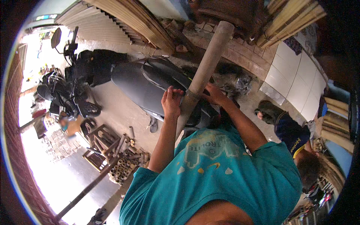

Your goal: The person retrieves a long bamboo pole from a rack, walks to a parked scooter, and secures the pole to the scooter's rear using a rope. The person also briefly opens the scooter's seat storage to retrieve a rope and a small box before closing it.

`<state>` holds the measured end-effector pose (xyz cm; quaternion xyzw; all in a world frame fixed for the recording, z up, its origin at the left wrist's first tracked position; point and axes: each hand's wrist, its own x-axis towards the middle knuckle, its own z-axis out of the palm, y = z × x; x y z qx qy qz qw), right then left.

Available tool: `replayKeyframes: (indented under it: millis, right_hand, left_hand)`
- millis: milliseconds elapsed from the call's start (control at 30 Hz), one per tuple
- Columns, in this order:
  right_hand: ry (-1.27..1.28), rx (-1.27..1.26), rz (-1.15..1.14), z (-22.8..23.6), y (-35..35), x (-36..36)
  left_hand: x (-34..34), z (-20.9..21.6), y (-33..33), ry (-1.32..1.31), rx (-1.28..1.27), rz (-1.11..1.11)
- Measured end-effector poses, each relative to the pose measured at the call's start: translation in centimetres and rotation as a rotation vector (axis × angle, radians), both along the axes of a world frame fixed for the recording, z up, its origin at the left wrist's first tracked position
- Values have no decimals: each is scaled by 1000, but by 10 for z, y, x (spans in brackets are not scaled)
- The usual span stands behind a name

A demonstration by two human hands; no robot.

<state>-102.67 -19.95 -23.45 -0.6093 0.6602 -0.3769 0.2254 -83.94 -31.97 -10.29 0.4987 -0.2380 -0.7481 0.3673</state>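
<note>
Thick bamboo pole held upright between the hands: left hand and right hand each closed around its lower part, above a scooter seat.

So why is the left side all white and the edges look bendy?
In the head view, daylight from outside washes out the floor at the left; the fisheye lens curves the brick wall and blackens the corners; both hands, left hand and right hand, on the bamboo pole, stay fairly sharp.
</note>
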Motion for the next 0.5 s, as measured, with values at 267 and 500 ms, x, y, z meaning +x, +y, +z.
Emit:
replayKeyframes:
  millis: [267, 500]
  right_hand:
    - [-464, 405, -279, 26, 35, 0]
    - [-591, 468, -291, -6, 55, 5]
  left_hand:
    - [6, -31, -19, 92, 78, 2]
    - [-6, -49, -57, 8, 50, -322]
